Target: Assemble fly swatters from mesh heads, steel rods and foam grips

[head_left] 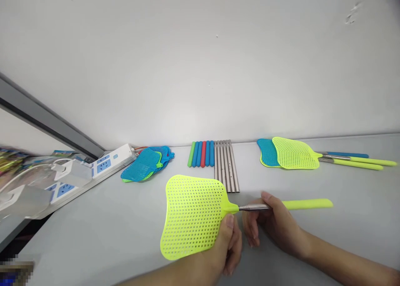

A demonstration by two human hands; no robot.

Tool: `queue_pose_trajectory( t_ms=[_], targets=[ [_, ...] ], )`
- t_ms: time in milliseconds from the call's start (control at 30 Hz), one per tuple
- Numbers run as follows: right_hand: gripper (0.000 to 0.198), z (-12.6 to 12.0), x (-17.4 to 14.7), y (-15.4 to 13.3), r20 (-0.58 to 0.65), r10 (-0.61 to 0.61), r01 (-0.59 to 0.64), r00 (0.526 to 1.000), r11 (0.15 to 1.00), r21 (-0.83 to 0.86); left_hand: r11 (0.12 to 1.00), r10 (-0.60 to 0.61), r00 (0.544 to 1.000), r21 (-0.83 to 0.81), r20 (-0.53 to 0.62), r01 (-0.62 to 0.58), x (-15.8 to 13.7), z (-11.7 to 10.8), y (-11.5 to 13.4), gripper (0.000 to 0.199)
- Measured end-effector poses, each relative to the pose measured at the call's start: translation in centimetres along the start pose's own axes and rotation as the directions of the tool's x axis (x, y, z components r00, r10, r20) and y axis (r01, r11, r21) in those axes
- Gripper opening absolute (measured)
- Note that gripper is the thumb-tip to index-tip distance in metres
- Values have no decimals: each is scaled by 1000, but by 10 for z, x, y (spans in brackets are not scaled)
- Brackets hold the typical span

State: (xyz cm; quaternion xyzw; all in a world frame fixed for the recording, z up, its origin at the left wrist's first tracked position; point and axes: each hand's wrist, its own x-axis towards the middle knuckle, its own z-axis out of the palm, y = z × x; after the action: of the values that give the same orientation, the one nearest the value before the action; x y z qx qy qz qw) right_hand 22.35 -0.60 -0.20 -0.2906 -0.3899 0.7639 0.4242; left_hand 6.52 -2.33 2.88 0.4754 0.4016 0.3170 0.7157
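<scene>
A yellow-green fly swatter (195, 215) with a perforated head, a metal shaft and a yellow-green grip is held above the table, its head to the left. My left hand (229, 240) pinches the neck of the head between thumb and fingers. On the metal shaft, my right hand (278, 219) is closed with thumb and index finger; its other fingers curl below. Behind the swatter lie several metal telescopic rods (226, 165) side by side. Beside them, a row of coloured grip sleeves (201, 154) in green, blue and red rests on the table.
Several blue and green swatter heads (145, 165) are piled at the left. At the right lie swatters with handles, a yellow-green one (296, 153) over a blue one (267, 152). A white power strip (106, 167) with plugs runs along the grey table's (103, 236) left edge, near the wall (200, 69).
</scene>
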Motion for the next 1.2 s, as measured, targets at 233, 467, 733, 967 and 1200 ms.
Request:
queue_pose_trajectory(
  t_ms=[233,467,733,967,1200],
  targets=[
    [65,0,2,-4,-45,51,-51,998,999,12,993,54,998,-104,45,-49,11,-3,-12,43],
    [49,1,1,-6,-105,-44,39,994,998,-44,944,49,996,-322,-79,-72,12,-4,-12,44],
    [32,3,3,-17,-394,-191,234,899,970,63,867,17,952,-469,-307,-167,15,-4,-2,40],
    [39,2,3,-12,-412,-126,165,903,984,60,896,137,907,-340,-397,-285,14,-2,-4,35],
    [42,4,7,-15,-477,-85,151,875,983,101,958,171,911,-151,-376,-243,14,-1,-9,35]
  ],
)
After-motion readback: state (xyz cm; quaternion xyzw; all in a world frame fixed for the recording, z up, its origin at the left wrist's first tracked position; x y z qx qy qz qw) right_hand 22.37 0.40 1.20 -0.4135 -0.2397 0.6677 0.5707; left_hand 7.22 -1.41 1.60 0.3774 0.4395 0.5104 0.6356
